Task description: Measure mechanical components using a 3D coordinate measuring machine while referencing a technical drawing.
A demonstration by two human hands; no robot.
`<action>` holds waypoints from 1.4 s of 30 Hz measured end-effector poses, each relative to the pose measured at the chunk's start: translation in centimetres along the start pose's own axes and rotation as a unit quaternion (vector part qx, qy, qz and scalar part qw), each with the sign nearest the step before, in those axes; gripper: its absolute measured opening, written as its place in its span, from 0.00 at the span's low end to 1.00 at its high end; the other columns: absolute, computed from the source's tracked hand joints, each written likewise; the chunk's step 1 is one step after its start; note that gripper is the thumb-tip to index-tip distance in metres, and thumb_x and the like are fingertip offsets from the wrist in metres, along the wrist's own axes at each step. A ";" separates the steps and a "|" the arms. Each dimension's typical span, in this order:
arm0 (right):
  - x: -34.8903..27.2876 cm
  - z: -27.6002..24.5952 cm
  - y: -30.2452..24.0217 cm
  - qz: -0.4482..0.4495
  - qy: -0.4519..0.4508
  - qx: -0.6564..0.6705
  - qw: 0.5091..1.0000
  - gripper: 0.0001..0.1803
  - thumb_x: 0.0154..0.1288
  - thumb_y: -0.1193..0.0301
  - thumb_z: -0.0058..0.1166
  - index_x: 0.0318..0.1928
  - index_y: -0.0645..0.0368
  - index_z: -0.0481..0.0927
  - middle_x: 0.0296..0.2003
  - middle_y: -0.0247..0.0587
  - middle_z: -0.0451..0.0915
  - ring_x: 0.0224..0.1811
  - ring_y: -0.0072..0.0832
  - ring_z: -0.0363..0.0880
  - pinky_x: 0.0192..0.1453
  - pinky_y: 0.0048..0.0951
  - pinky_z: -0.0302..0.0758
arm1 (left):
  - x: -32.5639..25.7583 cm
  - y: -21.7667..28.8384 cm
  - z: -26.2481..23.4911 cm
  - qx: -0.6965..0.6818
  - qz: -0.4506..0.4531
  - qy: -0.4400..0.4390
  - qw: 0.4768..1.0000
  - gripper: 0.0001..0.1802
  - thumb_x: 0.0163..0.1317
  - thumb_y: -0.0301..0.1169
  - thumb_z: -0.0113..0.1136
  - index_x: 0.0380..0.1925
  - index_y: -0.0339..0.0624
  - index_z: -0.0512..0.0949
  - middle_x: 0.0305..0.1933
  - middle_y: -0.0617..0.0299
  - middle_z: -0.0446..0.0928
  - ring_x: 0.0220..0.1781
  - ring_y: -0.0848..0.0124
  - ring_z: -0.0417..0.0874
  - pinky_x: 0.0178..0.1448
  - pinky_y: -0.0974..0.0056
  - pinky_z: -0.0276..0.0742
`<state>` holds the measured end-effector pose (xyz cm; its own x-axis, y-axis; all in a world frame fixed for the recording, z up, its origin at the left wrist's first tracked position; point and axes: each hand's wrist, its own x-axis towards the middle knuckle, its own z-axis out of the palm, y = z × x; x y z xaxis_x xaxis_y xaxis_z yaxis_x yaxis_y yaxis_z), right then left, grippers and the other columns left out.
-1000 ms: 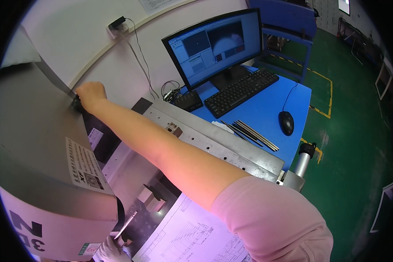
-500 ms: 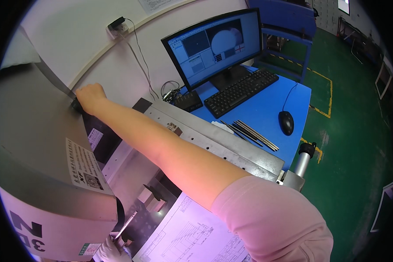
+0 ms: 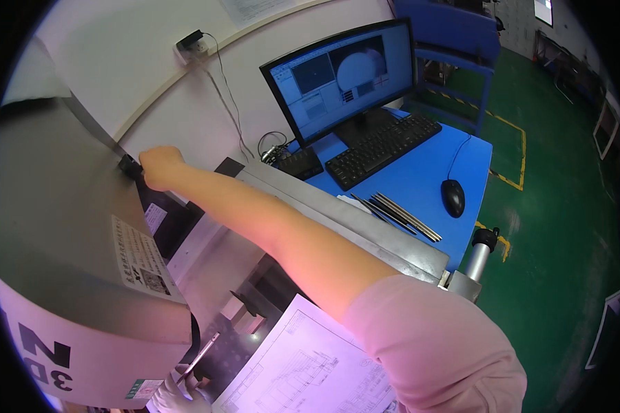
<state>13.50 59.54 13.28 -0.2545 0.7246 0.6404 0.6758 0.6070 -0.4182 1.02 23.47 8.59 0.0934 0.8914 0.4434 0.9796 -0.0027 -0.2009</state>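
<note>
The right hand [image 3: 160,167] is stretched far out, its arm crossing the picture from the pink sleeve [image 3: 434,351] at the lower right, and it is clenched about a small black knob [image 3: 129,166] on the back edge of the large grey machine housing [image 3: 55,234]; the fingers wrap the knob so that only its left end shows. The left hand [image 3: 179,396], in a white glove, sits at the very bottom of the picture beneath the housing's front edge and pinches a thin metal rod [image 3: 200,356] that slants up and to the right toward the dark opening of the machine. Just to the right of that hand lies a large printed drawing sheet [image 3: 310,365], spread over the machine's front. Behind the outstretched arm a long grey metal beam [image 3: 351,220] runs along the near edge of the blue desk [image 3: 427,172]. Several slim metal rods [image 3: 399,215] lie on the desk close against that beam, a black mouse [image 3: 452,197] near the desk's right edge, a black keyboard [image 3: 382,149] toward its middle, and a lit monitor [image 3: 341,79] stands at its far edge against the white wall [image 3: 151,76]. A green floor [image 3: 565,227] lies to the right.
</note>
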 end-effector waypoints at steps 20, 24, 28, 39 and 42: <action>6.0 1.1 1.0 0.150 0.043 0.408 0.899 0.13 0.48 0.74 0.47 0.36 0.61 0.78 0.36 0.53 0.76 0.47 0.41 0.72 0.50 0.40 0.67 | 0.9 0.7 -0.5 -0.037 0.016 0.015 0.999 0.10 0.56 0.36 0.47 0.20 0.47 0.70 0.19 0.63 0.71 0.26 0.69 0.74 0.37 0.61 0.68; 3.7 -0.2 -1.0 0.004 0.111 0.161 0.981 0.11 0.47 0.72 0.47 0.32 0.52 0.81 0.33 0.46 0.78 0.41 0.37 0.75 0.46 0.32 0.64 | 0.6 0.1 -0.8 -0.111 -0.015 -0.002 0.994 0.08 0.55 0.36 0.48 0.21 0.47 0.70 0.20 0.63 0.71 0.26 0.68 0.74 0.36 0.61 0.67; 0.3 0.0 -0.2 -0.051 0.192 0.146 0.969 0.10 0.46 0.73 0.47 0.29 0.52 0.81 0.29 0.47 0.78 0.38 0.38 0.76 0.43 0.34 0.67 | 0.8 0.0 -0.3 0.004 0.103 0.140 0.985 0.08 0.54 0.36 0.50 0.23 0.46 0.72 0.22 0.60 0.72 0.28 0.64 0.73 0.36 0.58 0.67; 2.4 0.5 -1.5 0.216 0.072 0.213 0.950 0.09 0.47 0.77 0.46 0.30 0.62 0.78 0.34 0.55 0.76 0.40 0.44 0.75 0.44 0.38 0.71 | 0.6 0.2 -0.9 -0.135 0.041 0.036 0.989 0.09 0.54 0.37 0.49 0.22 0.46 0.72 0.23 0.58 0.72 0.28 0.60 0.73 0.35 0.57 0.66; 4.1 1.1 -1.3 0.192 0.058 0.274 0.941 0.11 0.48 0.78 0.44 0.33 0.66 0.77 0.35 0.58 0.76 0.42 0.44 0.75 0.45 0.37 0.71 | 0.3 -0.2 -0.3 -0.087 0.037 0.043 0.995 0.08 0.53 0.37 0.50 0.22 0.47 0.72 0.23 0.60 0.72 0.28 0.61 0.74 0.35 0.59 0.66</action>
<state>10.85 62.09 15.77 0.0347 0.9037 0.4268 0.2363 0.4075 -0.8821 0.86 23.59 8.98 0.1733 0.8439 0.5077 0.9849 -0.1516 -0.0841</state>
